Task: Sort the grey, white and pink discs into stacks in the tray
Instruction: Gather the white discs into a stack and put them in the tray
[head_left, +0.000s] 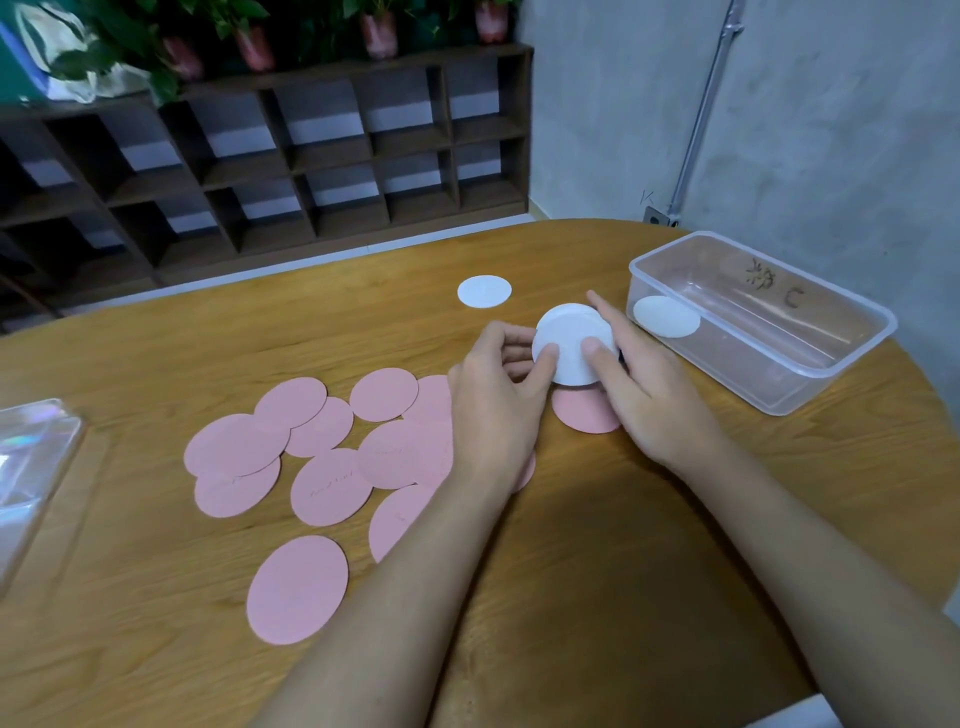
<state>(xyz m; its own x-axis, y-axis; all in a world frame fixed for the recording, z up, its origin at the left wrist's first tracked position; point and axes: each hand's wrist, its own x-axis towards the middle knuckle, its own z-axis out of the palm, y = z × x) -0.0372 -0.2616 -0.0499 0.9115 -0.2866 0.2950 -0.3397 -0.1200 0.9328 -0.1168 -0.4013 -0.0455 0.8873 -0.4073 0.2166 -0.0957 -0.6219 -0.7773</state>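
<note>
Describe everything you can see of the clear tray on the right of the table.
The tray is a clear, rectangular plastic tub with rounded corners and a thickened rim, no lid on. It sits upright on the wooden table near its right edge. Dark handwritten marks show on it. One white disc lies flat at its left end. The hands, left and right, hold a white disc stack close beside that end; contact with the tray is unclear.

I see a rounded wooden bench (649, 519). On it, pink discs (297, 590) lie scattered and overlapping across the left and middle, and one white disc (484, 291) lies alone farther back. A clear tray (831, 384) sits at the right edge, and a clear plastic piece (31, 467) at the left.
</note>
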